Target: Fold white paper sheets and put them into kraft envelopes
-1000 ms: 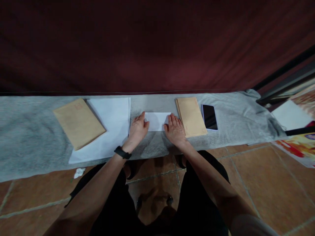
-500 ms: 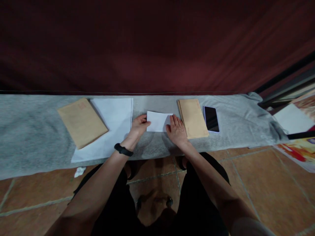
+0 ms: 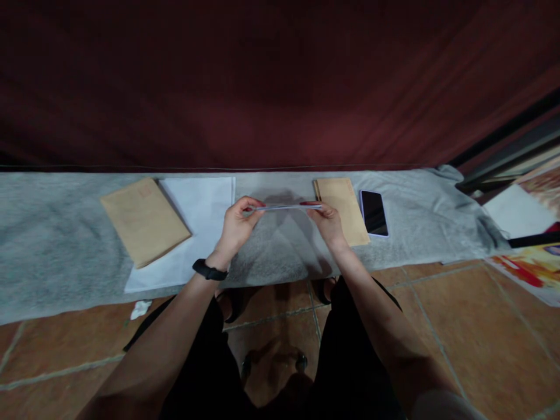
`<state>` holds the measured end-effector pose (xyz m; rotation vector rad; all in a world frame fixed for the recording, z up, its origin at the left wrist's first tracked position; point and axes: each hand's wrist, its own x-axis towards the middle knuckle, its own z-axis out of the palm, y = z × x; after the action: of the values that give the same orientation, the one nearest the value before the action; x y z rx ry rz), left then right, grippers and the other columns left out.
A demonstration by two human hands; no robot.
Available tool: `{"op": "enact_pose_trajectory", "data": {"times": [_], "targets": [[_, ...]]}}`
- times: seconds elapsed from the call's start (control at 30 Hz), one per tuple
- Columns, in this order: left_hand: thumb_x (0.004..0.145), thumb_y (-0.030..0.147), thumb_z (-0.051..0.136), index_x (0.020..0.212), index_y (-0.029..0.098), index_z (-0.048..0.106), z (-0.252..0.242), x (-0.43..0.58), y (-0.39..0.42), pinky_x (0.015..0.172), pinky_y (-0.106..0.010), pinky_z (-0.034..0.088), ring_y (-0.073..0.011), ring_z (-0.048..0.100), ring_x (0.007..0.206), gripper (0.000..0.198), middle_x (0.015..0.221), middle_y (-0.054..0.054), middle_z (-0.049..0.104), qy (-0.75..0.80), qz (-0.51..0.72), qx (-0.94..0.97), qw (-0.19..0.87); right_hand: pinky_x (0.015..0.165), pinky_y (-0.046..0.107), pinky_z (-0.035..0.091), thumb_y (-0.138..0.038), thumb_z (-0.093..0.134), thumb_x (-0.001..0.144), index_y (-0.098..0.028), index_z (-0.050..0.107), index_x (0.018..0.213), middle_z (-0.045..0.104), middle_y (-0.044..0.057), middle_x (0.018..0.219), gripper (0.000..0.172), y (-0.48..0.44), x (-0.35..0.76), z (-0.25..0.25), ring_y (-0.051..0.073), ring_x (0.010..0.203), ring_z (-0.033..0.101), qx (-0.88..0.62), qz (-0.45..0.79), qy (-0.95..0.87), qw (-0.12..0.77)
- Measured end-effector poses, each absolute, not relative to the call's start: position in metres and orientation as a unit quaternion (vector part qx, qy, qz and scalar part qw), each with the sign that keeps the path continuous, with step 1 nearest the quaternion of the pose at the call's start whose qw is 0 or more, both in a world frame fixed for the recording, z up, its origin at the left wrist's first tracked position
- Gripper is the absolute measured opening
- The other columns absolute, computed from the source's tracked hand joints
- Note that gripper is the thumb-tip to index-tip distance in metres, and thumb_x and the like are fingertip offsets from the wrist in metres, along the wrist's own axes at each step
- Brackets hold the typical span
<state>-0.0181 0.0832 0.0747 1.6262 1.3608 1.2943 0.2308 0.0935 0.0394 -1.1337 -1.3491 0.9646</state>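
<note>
Two hands [image 3: 236, 224] [image 3: 328, 221] pinching thin folded white paper [image 3: 286, 206], edge-on, over grey felt [image 3: 65, 245]

Grey cloth [image 3: 65, 233] under envelopes [image 3: 342, 210], sheets [image 3: 205, 204], phone [image 3: 374, 212]

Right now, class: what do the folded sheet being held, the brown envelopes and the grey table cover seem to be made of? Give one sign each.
The folded sheet: thin white paper, matt, a thin line edge-on between left hand and right hand. The brown envelopes: likely kraft paper, matt tan. The grey table cover: probably felt-like fabric, fuzzy, rumpled.
</note>
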Motion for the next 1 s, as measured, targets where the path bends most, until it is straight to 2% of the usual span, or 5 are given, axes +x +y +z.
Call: {"op": "enact_pose_trajectory", "data": {"times": [0.1,0.2,0.47,0.7,1.0], "targets": [[0.078,0.008,0.051,0.082,0.022,0.063,0.073,-0.028,0.083,0.098,-0.038,0.049,-0.0203,0.065,0.104,0.019,0.104,-0.004,0.073,0.484,0.445,0.718,0.23,0.105,0.042,0.051,-0.021,0.067,0.081,-0.025,0.078,0.087,0.078,0.003,0.105,0.013,0.088,0.234,0.046,0.023,0.111,0.07,-0.429,0.366,-0.635,0.529],[0.08,0.004,0.046,0.086,0.023,0.064,0.066,-0.039,0.083,0.1,-0.042,0.05,-0.023,0.063,0.11,0.026,0.109,-0.006,0.073,0.458,0.345,0.801,0.17,0.107,0.041,0.051,-0.007,0.06,0.081,-0.027,0.079,0.095,0.078,0.002,0.11,0.031,0.083,0.236,0.045,0.021,0.114,0.069,-0.433,0.312,-0.706,0.465],[0.081,0.001,0.041,0.094,0.022,0.07,0.047,-0.054,0.082,0.107,-0.043,0.051,-0.0211,0.063,0.122,0.038,0.129,-0.005,0.069,0.43,0.198,0.857,0.203,0.114,0.038,0.048,0.004,0.056,0.079,-0.027,0.073,0.124,0.068,0.0,0.136,0.057,0.063,0.239,0.042,0.019,0.126,0.064,-0.474,0.202,-0.836,0.19],[0.102,0.033,0.038,0.148,0.02,0.048,0.044,-0.009,0.067,0.125,-0.045,0.028,-0.0206,0.036,0.15,0.049,0.159,-0.008,0.045,0.427,0.156,0.871,0.186,0.117,0.038,0.046,0.001,0.055,0.084,-0.027,0.066,0.134,0.062,0.001,0.144,0.059,0.056,0.235,0.046,0.019,0.131,0.06,-0.459,0.172,-0.856,0.164],[0.105,0.042,0.028,0.158,0.015,0.034,0.03,0.023,0.055,0.128,-0.047,0.015,-0.0243,0.021,0.156,0.059,0.167,-0.012,0.028,0.502,0.095,0.853,0.104,0.122,0.044,0.039,-0.002,0.056,0.085,-0.022,0.059,0.142,0.053,0.007,0.152,0.061,0.054,0.237,0.04,0.022,0.142,0.05,-0.435,0.179,-0.866,0.167]]}}
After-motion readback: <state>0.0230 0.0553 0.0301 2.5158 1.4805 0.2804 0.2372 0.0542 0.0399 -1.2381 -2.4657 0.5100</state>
